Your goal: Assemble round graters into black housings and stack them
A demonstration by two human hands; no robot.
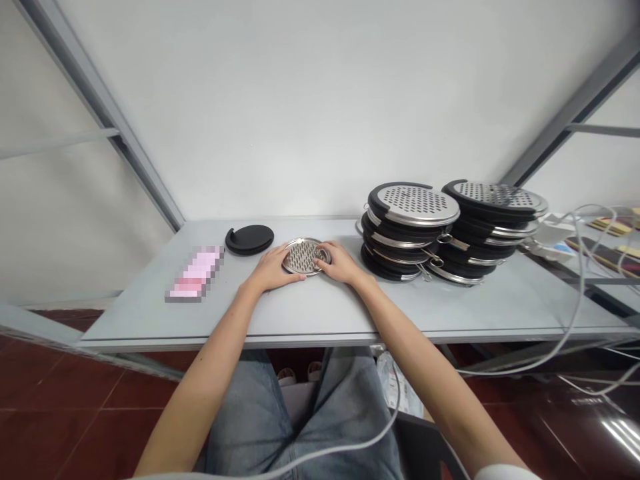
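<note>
A round metal grater (pixel 301 256) with rows of raised teeth lies on the grey table between my two hands. My left hand (pixel 273 270) grips its left rim, the thumb stretched along the near edge. From the other side my right hand (pixel 341 262) holds the right rim, with its thumb over the toothed face. Just left and behind sits a black round holder (pixel 251 239) with a raised lip along part of its edge.
Two stacks of round graters in black holders, a left stack (pixel 407 230) and a right stack (pixel 483 230), stand to the right; some have wire loops. A blurred pink object (pixel 197 273) lies on the left. White cables (pixel 575 320) hang at the right.
</note>
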